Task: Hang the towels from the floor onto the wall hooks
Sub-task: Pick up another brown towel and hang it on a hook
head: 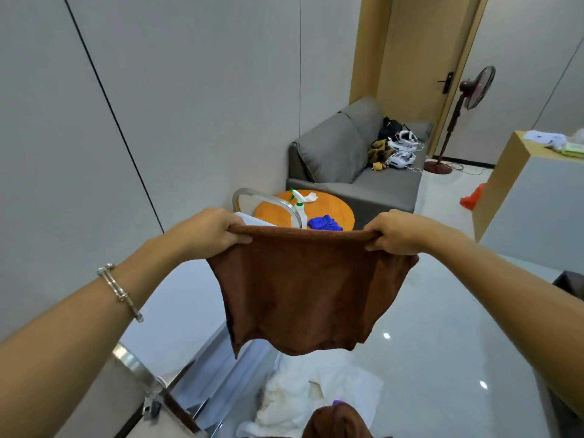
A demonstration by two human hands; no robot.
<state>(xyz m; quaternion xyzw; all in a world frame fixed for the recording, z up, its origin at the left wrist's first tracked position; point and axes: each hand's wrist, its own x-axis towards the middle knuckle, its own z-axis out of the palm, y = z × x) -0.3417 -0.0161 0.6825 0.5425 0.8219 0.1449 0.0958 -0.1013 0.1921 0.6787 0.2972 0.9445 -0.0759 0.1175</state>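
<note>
A brown towel (303, 286) hangs spread out in the air in front of me. My left hand (215, 230) grips its upper left corner and my right hand (395, 230) grips its upper right corner, with the top edge stretched between them. Below it, white towels (313, 393) lie heaped on the floor, and another brown towel (338, 422) lies at the bottom edge. A metal rail with a clip (148, 390) sticks out from the wall at lower left. No wall hook shows clearly.
A round orange table (335, 207) with a spray bottle (300, 210) and a blue cloth (324, 222) stands behind the towel, by a curved metal bar (252, 194). A grey sofa (357, 165), a standing fan (464, 112) and a wooden counter (518, 181) are farther off.
</note>
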